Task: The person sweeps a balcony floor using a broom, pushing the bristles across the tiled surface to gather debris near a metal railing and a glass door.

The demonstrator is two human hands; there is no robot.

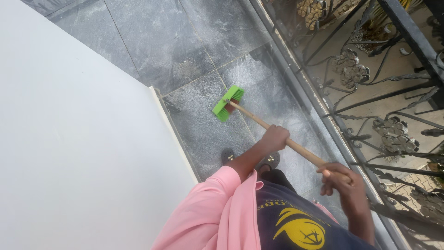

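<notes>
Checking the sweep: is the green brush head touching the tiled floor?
Touching. The head view shows the green brush head resting bristles-down on the grey tiled floor, no gap visible.

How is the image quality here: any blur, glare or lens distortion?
Head view: even daylight, no hard shadows; the white wall is nearly blown out. The right hand is slightly motion-blurred, the left hand and green brush head sharper. Wide-angle tilt skews the railing.
</notes>
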